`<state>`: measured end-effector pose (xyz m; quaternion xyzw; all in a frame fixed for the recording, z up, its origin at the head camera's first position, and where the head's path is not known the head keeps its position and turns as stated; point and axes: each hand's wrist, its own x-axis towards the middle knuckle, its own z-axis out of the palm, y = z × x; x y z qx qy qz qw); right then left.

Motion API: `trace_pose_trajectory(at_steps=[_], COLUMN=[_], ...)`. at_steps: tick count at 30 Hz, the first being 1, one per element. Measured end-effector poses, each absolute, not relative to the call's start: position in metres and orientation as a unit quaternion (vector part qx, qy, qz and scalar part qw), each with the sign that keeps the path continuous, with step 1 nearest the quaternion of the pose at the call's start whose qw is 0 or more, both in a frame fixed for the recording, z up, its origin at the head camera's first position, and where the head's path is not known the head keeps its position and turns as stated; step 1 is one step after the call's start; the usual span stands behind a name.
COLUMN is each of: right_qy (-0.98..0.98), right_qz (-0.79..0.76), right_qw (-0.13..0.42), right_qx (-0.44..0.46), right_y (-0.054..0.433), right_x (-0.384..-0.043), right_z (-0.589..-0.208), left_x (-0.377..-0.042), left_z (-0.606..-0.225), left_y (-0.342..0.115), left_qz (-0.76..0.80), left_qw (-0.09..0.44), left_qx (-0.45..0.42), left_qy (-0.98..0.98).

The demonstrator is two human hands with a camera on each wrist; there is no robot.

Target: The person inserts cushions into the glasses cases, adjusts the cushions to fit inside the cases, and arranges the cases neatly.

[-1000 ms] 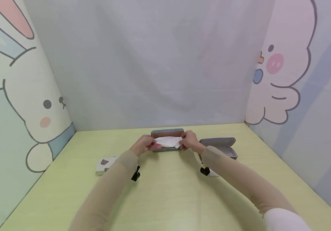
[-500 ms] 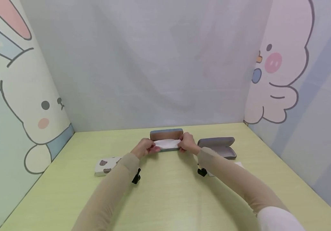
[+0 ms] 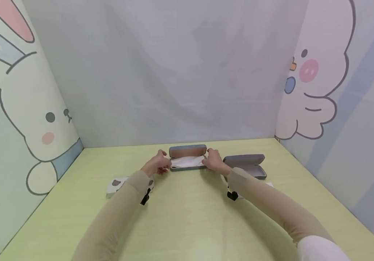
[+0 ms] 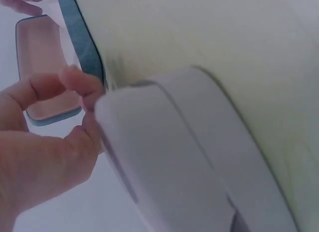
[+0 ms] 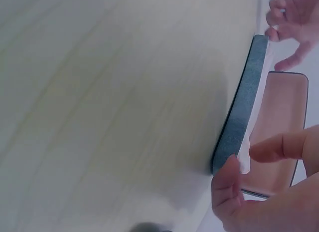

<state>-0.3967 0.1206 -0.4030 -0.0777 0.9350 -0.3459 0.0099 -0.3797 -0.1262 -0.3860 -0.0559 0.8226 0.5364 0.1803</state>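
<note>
In the middle of the table, an eyeglass case (image 3: 187, 169) with a blue-grey shell and brownish-pink lining stands with its lid raised. A white cloth (image 3: 187, 161) lies inside its base. My left hand (image 3: 158, 163) is just off the case's left end, fingers loosely bent and holding nothing. At the right end is my right hand (image 3: 215, 161); in the right wrist view its thumb (image 5: 227, 179) touches the case's corner. The index finger (image 5: 271, 149) hovers by the cloth, apart from the thumb. A white case with bear prints (image 3: 115, 185) is partly hidden by my left sleeve.
A second opened eyeglass case (image 3: 255, 170), dark grey, stands right of the middle one, near my right wrist. Something flat and white (image 3: 269, 184) shows beneath my right forearm. A grey curtain (image 3: 180, 79) hangs behind the table.
The white cloth, earlier stretched between both hands, has gone down into the case's base. My left hand has let go and moved left; my right hand has loosened but stays at the right end.
</note>
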Motion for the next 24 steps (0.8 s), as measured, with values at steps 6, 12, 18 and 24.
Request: trace_pose_trajectory(at_steps=[6,12,18,24], right_qy=[0.916,0.882,0.878,0.876], right_qz=[-0.382,-0.451,-0.459,-0.461], right_qw=[0.079,0.11,0.108,0.115], right_qx=[-0.093,-0.078,-0.078,-0.088], right_y=[0.126,0.131,0.132,0.132], right_x=[-0.4,-0.403,-0.405,-0.404], right_z=[-0.404,-0.407,-0.408,-0.409], left_x=[-0.382,-0.382,-0.384,-0.386], left_z=[-0.392,-0.395,-0.396,-0.4], left_y=[-0.122,-0.122,-0.124,-0.12], left_qz=[0.536,0.56,0.554,0.536], left_qw=[0.243,0.244,0.24,0.229], left_qx=[-0.038,-0.043,-0.029,-0.03], left_qy=[0.808,0.791,0.796,0.812])
